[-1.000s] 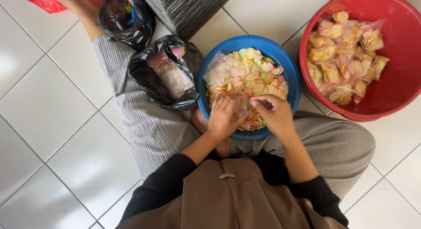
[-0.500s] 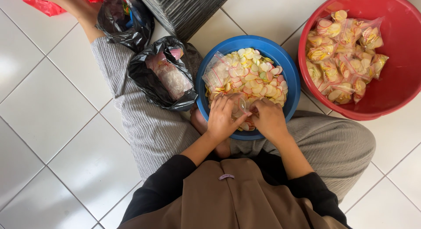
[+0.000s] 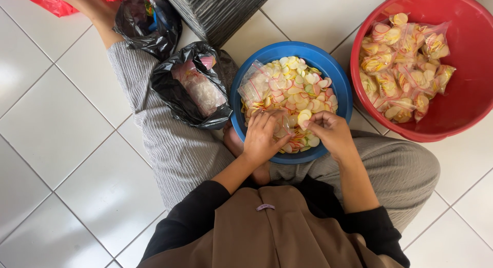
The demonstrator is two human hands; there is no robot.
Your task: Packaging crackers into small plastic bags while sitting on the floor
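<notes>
White floor tiles (image 3: 56, 124) carry a blue basin (image 3: 339, 83) at twelve o'clock; left hand (image 3: 262, 139) grips a clear bag (image 3: 283, 125), right hand (image 3: 331, 132) pinches chips (image 3: 304, 116), filling underway.

I note a red basin (image 3: 465, 101) holding filled clear packets (image 3: 403, 62), a black plastic bag (image 3: 172, 88) of wafers, another black bag (image 3: 146, 21), white floor tiles (image 3: 56, 124).

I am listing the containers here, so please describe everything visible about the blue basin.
The blue basin is round, looks like smooth plastic, and stands upright on the white tiled floor between the seated person's legs. It is heaped with thin round chips, yellow, white and pink, with a clear bag lying at its left side. Both hands work over its near edge: the left hand and right hand. A black bag lies beside its left rim.
</notes>
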